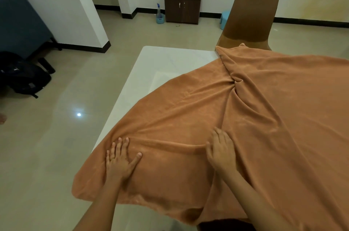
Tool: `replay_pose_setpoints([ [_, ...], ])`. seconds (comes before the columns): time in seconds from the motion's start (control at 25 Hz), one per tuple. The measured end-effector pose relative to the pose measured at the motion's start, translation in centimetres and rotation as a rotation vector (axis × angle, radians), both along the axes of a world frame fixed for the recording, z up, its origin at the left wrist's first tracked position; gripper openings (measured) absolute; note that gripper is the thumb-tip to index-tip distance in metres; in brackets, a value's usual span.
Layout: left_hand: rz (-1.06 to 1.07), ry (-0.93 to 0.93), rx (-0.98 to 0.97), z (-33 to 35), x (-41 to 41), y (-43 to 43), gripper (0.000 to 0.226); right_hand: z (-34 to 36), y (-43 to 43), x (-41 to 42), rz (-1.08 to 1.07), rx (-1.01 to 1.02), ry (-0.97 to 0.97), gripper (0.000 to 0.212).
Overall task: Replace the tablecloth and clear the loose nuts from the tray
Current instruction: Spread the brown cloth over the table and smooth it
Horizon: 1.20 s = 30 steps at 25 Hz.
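An orange-brown tablecloth point(255, 117) lies crumpled over most of the white table point(160, 60), with a twisted fold running down its middle and its near corner hanging over the table's front left edge. My left hand point(120, 159) lies flat on the cloth near that corner, fingers spread. My right hand point(221, 147) presses flat on the cloth beside the long fold. The table's far left part is bare. No tray or nuts are in view.
A brown chair point(251, 19) stands at the table's far side. A dark wooden cabinet point(182, 7) and a spray bottle point(159, 14) stand by the back wall. A black backpack point(24, 77) lies on the floor at the left, below a blue board.
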<state>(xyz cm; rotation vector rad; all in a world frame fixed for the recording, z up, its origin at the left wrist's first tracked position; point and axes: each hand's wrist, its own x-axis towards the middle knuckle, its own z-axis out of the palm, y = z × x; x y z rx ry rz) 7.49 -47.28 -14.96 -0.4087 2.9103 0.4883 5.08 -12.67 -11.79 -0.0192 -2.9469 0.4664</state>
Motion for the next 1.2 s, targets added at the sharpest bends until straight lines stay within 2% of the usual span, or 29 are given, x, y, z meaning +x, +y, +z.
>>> replay_pose_setpoints([
  [0.08, -0.019, 0.020, -0.002, -0.2, -0.2, -0.3, 0.100, -0.6, -2.0, -4.6, 0.032, 0.009, -0.150, 0.066],
  [0.2, -0.044, 0.088, -0.025, -0.3, -0.7, -1.5, 0.101, -2.6, -4.2, -8.4, -0.047, 0.009, -0.405, 0.084],
  [0.44, -0.072, 0.267, -0.024, 0.1, -2.6, -2.6, 0.076, -3.9, -11.6, -10.1, -0.079, 0.026, -0.280, 0.096],
  [0.64, -0.326, 0.436, 0.186, 0.8, -11.0, -1.1, 0.055, -4.6, -19.7, -10.4, 0.078, 0.029, -0.218, 0.077],
  [0.72, -0.444, 0.376, 0.219, 1.1, -15.3, 0.5, 0.055, -5.3, -21.8, -9.7, 0.182, 0.025, -0.206, 0.075],
  [0.8, -0.538, 0.207, 0.175, 0.7, -18.5, 1.4, 0.056, -5.4, -22.4, -9.4, 0.275, 0.011, -0.202, 0.073],
  [0.88, -0.523, 0.107, 0.087, -0.4, -20.5, 0.3, 0.055, -4.5, -22.0, -9.3, 0.343, -0.015, -0.189, 0.069],
  [0.92, -0.480, 0.115, 0.064, -0.8, -21.0, -0.6, 0.058, -3.8, -21.6, -9.6, 0.356, -0.069, -0.191, 0.066],
  [1.0, -0.407, 0.175, 0.061, -1.2, -21.5, -2.4, 0.064, -2.4, -20.2, -10.8, 0.230, -0.240, -0.159, 0.059],
  [1.04, -0.398, 0.194, 0.053, -1.3, -21.6, -3.1, 0.064, -1.9, -19.3, -11.7, 0.096, -0.291, -0.090, 0.056],
  [1.12, -0.379, 0.217, 0.039, -1.4, -21.6, -4.2, 0.061, -1.7, -16.4, -13.8, -0.187, -0.161, 0.056, 0.056],
  [1.2, -0.349, 0.228, 0.040, -1.3, -21.7, -5.3, 0.060, -2.3, -13.4, -15.1, -0.353, -0.014, -0.106, 0.062],
])
